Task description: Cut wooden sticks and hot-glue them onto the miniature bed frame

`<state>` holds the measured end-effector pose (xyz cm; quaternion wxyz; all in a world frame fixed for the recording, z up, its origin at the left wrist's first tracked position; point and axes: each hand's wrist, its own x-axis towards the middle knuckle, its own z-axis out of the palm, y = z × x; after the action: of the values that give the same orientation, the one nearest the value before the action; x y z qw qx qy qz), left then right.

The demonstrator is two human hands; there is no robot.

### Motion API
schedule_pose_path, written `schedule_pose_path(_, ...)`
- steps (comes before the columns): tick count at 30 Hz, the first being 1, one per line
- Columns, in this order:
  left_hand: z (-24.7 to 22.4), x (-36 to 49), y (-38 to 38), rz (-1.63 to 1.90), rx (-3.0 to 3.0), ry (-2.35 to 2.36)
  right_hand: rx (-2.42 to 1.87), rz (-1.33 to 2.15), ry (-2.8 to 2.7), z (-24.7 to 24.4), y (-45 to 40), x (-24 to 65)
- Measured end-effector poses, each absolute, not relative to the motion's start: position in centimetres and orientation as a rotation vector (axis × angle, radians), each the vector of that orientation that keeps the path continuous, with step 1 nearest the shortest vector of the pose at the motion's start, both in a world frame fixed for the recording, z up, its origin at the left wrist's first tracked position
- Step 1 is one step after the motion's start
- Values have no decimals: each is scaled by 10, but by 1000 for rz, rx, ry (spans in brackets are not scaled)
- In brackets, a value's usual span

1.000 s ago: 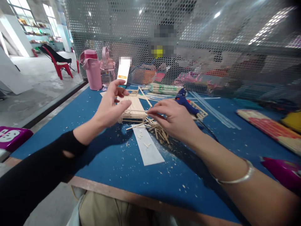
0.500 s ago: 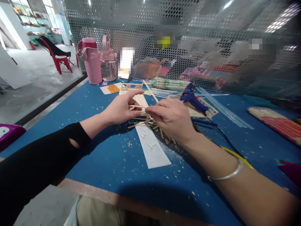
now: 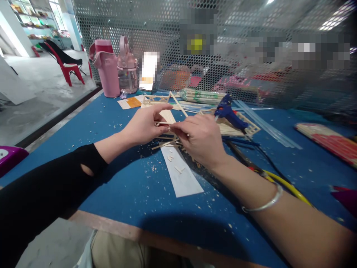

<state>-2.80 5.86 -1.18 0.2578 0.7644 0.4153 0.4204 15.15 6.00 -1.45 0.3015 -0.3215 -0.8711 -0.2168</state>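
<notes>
Over the middle of the blue table, my left hand [image 3: 145, 124] is closed around a small piece of thin wooden sticks [image 3: 164, 123]. My right hand [image 3: 199, 139] pinches at the right end of that piece; its fingertips hide what exactly lies between them. Below the hands, a white paper strip [image 3: 184, 182] carries a few short stick offcuts [image 3: 178, 170]. Behind them are a wooden stick frame [image 3: 156, 99] and a flat panel of sticks [image 3: 167, 116]. A blue glue gun [image 3: 230, 115] rests on another stick structure [image 3: 252, 128] to the right.
Clear glue sticks [image 3: 273, 126] and a bag of sticks [image 3: 203, 96] lie at the back. A pink bottle [image 3: 107, 70], a clear bottle [image 3: 127, 74] and a phone [image 3: 148, 70] stand back left. Yellow-handled pliers [image 3: 287, 186] lie beside my right forearm. A perforated metal screen [image 3: 167, 44] closes the rear.
My right hand has shifted slightly left and its fingertips sit closer to my left hand's. The yellow handle beside my right forearm shows more. The view has tilted a little.
</notes>
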Motion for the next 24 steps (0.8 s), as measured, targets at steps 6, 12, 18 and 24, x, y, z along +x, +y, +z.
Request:
schedule_pose_path(6,-14,-28,59,1159,2036,1156,-1020,-274,-2101,-10,54,156)
schedule_pose_path(12,-12,-28,59,1136,2033,1185,-1043,-196,-2080,-10,48,156)
schedule_pose_path(18,-12,-28,59,1120,2044,1207,-1098,-177,-2253,1,45,160)
schedule_pose_path(24,-9,-29,58,1108,2080,1226,-1296,305,-2702,7,45,173)
